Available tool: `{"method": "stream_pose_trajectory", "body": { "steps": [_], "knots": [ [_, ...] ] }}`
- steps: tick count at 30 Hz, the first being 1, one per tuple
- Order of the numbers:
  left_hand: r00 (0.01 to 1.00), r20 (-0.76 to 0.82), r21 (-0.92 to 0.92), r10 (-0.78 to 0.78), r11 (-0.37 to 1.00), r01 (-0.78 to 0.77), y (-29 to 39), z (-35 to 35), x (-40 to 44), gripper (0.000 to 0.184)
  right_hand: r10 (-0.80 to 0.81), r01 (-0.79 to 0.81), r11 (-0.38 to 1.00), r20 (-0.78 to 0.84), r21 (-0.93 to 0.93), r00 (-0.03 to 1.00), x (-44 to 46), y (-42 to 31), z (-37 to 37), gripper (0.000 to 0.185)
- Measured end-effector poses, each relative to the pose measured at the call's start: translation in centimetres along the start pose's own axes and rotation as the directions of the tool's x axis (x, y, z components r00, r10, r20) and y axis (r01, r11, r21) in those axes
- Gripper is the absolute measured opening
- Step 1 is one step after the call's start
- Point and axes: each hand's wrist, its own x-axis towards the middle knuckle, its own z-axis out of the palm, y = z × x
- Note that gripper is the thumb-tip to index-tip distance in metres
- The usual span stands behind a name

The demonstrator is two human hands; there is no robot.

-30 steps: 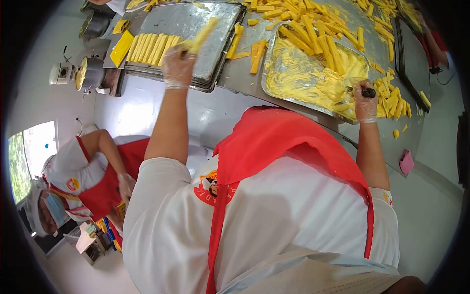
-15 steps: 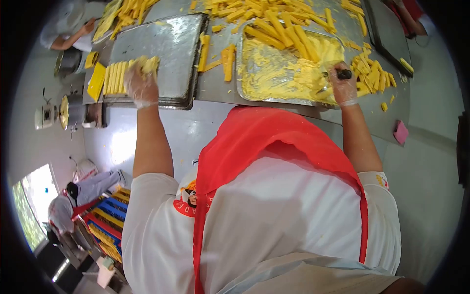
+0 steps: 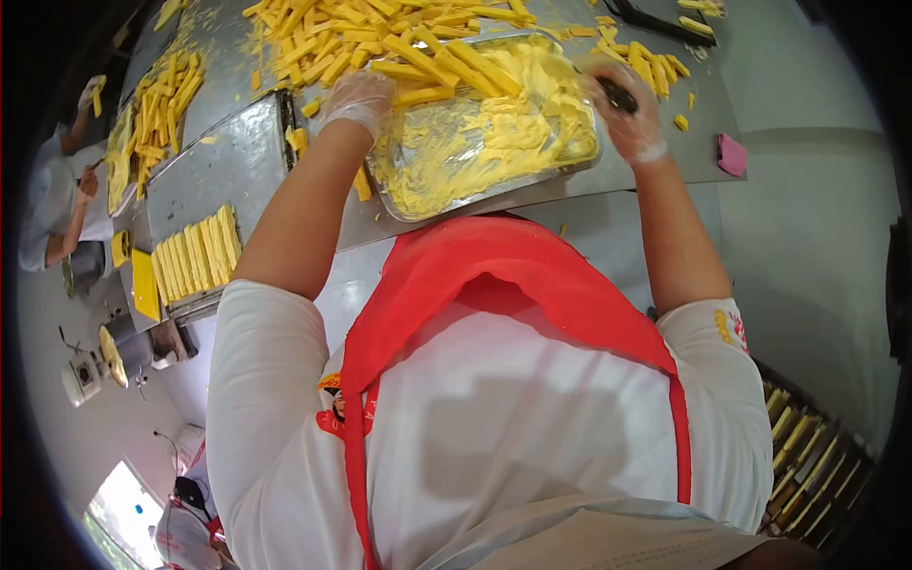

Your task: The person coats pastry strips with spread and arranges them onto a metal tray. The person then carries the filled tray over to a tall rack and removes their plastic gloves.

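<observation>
My left hand [image 3: 361, 98], in a clear glove, is at the left rim of a metal tray [image 3: 385, 195] smeared with yellow cream [image 3: 532, 104]; its fingers are largely hidden. My gloved right hand [image 3: 622, 109] is closed around a black-handled tool [image 3: 617, 94] at the tray's right edge. Several yellow sticks [image 3: 475, 68] lie across the tray's back side, with a large pile of sticks [image 3: 323, 38] behind. To the left, a row of coated sticks [image 3: 197, 255] lies side by side on a flat baking tray [image 3: 223, 152].
A yellow scraper [image 3: 145, 285] lies beside the row. Another pile of sticks [image 3: 166, 104] is at the far left, where a co-worker [image 3: 62, 195] stands. A pink cloth [image 3: 731, 155] is at the table's right corner. A rack of trays [image 3: 812, 465] stands lower right.
The view has swung. My left hand set its coated stick down at the row and moved right to the cream tray. My right hand still holds the tool.
</observation>
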Motion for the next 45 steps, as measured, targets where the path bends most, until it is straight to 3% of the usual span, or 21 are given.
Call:
{"method": "stream_pose_trajectory", "body": {
  "steps": [5, 8, 11, 12, 14, 15, 16, 17, 19, 21, 23, 24, 27, 29, 32, 35, 37, 39, 41, 43, 45],
  "knots": [
    [0.999, -0.004, -0.028, 0.036, 0.999, -0.036, 1.2, -0.6, -1.0, 0.031, -0.060, 0.047, 0.996, 0.181, 0.074, 0.982, 1.8, 3.7, 3.2, 0.023],
    [0.995, 0.098, -0.131, -0.021, 0.991, 0.034, 2.1, -2.8, -3.3, 0.032, -0.156, 0.200, 0.975, 0.342, -0.097, 0.927, 0.9, 3.6, 2.6, 0.024],
    [0.999, -0.037, -0.386, -0.004, 0.922, -0.011, 2.6, -1.9, -5.5, 0.035, -0.162, 0.181, 0.983, 0.431, -0.003, 0.888, -1.3, 2.9, 0.4, 0.022],
    [0.993, -0.117, -0.474, -0.006, 0.879, -0.050, 3.0, -1.2, -6.1, 0.037, 0.019, -0.017, 1.000, 0.484, -0.009, 0.875, -2.1, 1.3, 0.1, 0.019],
    [0.965, -0.260, -0.565, -0.019, 0.814, -0.136, 3.9, 1.1, -6.6, 0.039, 0.116, -0.153, 0.987, 0.442, 0.048, 0.889, -3.9, 3.0, 2.1, 0.017],
    [0.967, -0.255, -0.560, -0.020, 0.818, -0.131, 4.2, 2.0, -6.6, 0.039, 0.363, -0.502, 0.827, 0.443, 0.251, 0.820, -3.8, 1.9, 2.9, 0.016],
    [0.954, -0.294, -0.618, -0.052, 0.772, -0.148, 4.6, 2.5, -6.5, 0.036, 0.586, -0.716, 0.518, 0.415, 0.469, 0.696, -3.8, 0.8, 3.6, 0.017],
    [0.940, -0.330, -0.672, -0.088, 0.722, -0.168, 4.9, 2.9, -6.5, 0.033, 0.585, -0.717, 0.512, 0.419, 0.473, 0.695, -3.2, -0.3, 4.5, 0.017],
    [0.934, -0.322, -0.681, -0.155, 0.723, -0.114, 5.8, 1.8, -7.0, 0.033, 0.515, -0.536, 0.352, 0.319, 0.767, 0.796, -2.3, -2.1, 5.6, 0.018],
    [0.924, -0.319, -0.686, -0.212, 0.724, -0.071, 6.6, 0.5, -7.5, 0.032, 0.444, -0.522, 0.443, 0.327, 0.729, 0.834, -2.1, -4.3, 5.8, 0.017],
    [0.930, -0.211, -0.718, -0.302, 0.694, 0.063, 7.2, -0.3, -7.6, 0.032, -0.019, -0.144, 0.840, 0.295, 0.523, 0.955, -2.5, -5.0, 6.1, 0.014],
    [0.933, -0.212, -0.713, -0.291, 0.699, 0.056, 7.3, -0.1, -7.5, 0.032, -0.011, -0.146, 0.839, 0.286, 0.524, 0.958, -2.7, -4.4, 5.9, 0.014],
    [0.933, -0.202, -0.777, -0.298, 0.628, 0.033, 7.5, 1.0, -7.5, 0.032, -0.255, 0.275, 0.961, 0.441, 0.020, 0.861, -3.0, -1.3, 5.2, 0.014],
    [0.922, -0.200, -0.813, -0.331, 0.581, 0.033, 7.7, 1.0, -7.5, 0.032, -0.222, 0.221, 0.974, 0.407, 0.050, 0.886, -2.6, -0.9, 4.4, 0.014],
    [0.929, -0.161, -0.781, -0.332, 0.619, 0.085, 7.7, 0.7, -7.4, 0.037, 0.062, -0.135, 0.900, 0.183, 0.414, 0.981, -1.9, -5.0, 4.1, 0.012],
    [0.912, -0.118, -0.759, -0.394, 0.628, 0.173, 8.4, -0.7, -7.4, 0.035, 0.161, -0.310, 0.772, 0.301, 0.555, 0.940, -2.4, -5.5, 6.1, 0.013],
    [0.930, -0.097, -0.777, -0.356, 0.610, 0.153, 8.7, -0.9, -7.8, 0.032, 0.117, -0.244, 0.817, 0.263, 0.523, 0.958, -2.5, -2.7, 6.5, 0.012],
    [0.942, -0.072, -0.798, -0.326, 0.586, 0.142, 8.6, -0.4, -7.8, 0.029, 0.246, -0.323, 0.850, 0.228, 0.417, 0.942, -2.7, 2.6, 6.4, 0.013],
    [0.918, -0.373, -0.578, -0.136, 0.808, -0.115, 8.5, 0.9, -8.0, 0.022, 0.357, -0.435, 0.823, 0.261, 0.366, 0.897, -2.3, 3.2, 5.8, 0.014],
    [0.902, -0.432, -0.468, -0.019, 0.859, -0.207, 8.6, 1.0, -8.0, 0.021, 0.209, -0.298, 0.837, 0.235, 0.458, 0.949, -1.8, -0.6, 4.9, 0.017],
    [0.872, -0.478, -0.343, 0.109, 0.890, -0.300, 8.6, 1.1, -7.9, 0.020, 0.207, -0.390, 0.723, 0.360, 0.570, 0.910, -1.4, -3.9, 4.4, 0.021]
  ]
}}
